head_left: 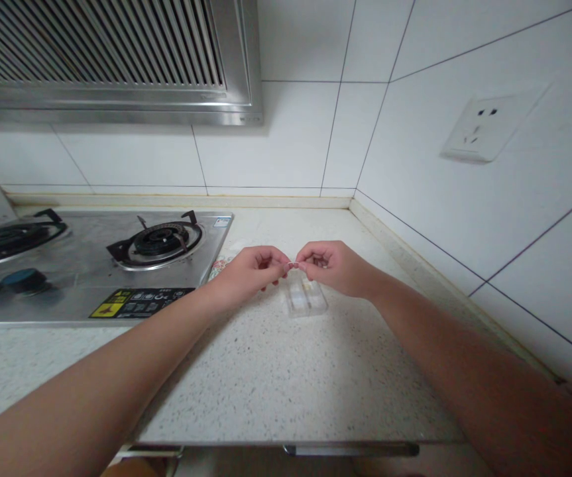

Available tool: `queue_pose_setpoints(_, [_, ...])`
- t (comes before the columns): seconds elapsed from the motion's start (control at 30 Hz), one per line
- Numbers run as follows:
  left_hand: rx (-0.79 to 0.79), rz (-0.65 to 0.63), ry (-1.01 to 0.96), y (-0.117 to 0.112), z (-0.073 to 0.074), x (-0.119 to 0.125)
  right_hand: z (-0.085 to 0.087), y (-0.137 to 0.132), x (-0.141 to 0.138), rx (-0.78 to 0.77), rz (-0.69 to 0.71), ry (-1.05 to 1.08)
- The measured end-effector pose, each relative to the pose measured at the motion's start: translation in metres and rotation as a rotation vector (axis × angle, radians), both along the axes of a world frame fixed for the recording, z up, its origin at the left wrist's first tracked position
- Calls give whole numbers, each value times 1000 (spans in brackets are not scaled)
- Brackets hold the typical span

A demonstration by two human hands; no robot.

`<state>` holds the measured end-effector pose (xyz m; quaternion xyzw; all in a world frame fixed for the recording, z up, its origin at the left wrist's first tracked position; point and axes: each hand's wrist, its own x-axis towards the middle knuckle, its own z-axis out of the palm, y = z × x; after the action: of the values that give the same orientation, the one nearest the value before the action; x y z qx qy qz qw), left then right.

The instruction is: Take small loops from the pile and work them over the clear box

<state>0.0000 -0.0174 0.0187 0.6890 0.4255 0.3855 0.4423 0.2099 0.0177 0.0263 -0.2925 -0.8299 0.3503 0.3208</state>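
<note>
Between the fingertips of both hands is a tiny, thin, whitish loop or strip [293, 264], too small to name. My left hand [262, 267] pinches its left end, thumb against forefinger. From the other side, my right hand [333, 267] pinches the right end. Just below the hands, a clear plastic box [306, 306] with compartments lies on the speckled countertop [266, 371]. Its far part is partly hidden by the hands, and its contents are hard to make out. Something with a flowery pattern [219, 266] shows behind my left hand.
A steel gas stove [81, 265] with burners and knobs stands to the left. Above it hangs a range hood [116, 59]. The tiled wall at the right carries a power socket [479, 129]. A cabinet handle [350, 450] shows under the counter's front edge.
</note>
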Motion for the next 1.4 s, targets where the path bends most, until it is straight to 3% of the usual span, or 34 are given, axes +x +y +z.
queue_pose_setpoints(1.4, [72, 7, 10, 1, 0, 0, 4, -3, 1, -7, 5, 25])
